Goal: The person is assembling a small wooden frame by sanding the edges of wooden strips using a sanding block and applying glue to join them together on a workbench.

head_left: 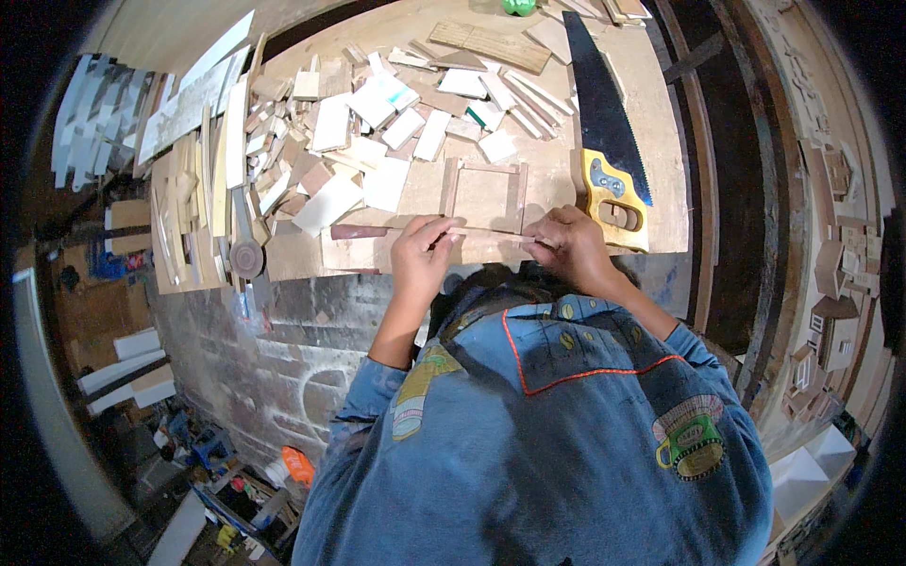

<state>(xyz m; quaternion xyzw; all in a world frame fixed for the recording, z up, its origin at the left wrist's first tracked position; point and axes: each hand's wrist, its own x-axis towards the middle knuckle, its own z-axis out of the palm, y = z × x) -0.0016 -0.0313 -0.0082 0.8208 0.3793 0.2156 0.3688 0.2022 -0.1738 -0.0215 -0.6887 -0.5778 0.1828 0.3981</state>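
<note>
At the bench's front edge my left hand (pixel 422 257) is closed, its thumb and fingertips pinching one end of a thin, narrow strip (pixel 493 233). My right hand (pixel 574 247) pinches the other end, also closed. Just left of my left hand is a reddish-brown, handle-like piece (pixel 359 231). It lines up with the strip, but my fingers hide whether the two join. Beyond the strip lies a small rectangular frame of thin wooden strips (pixel 455 189). A handsaw (pixel 612 113) with a yellow handle rests beside my right hand, its dark blade pointing away.
Many loose wood offcuts (pixel 332 123) are heaped across the bench (pixel 665 141). Long strips (pixel 219 179) lie at its left, near a round brown disc (pixel 247 258). A green object (pixel 518 7) stands at the far edge. Small model houses (pixel 832 325) sit at the right.
</note>
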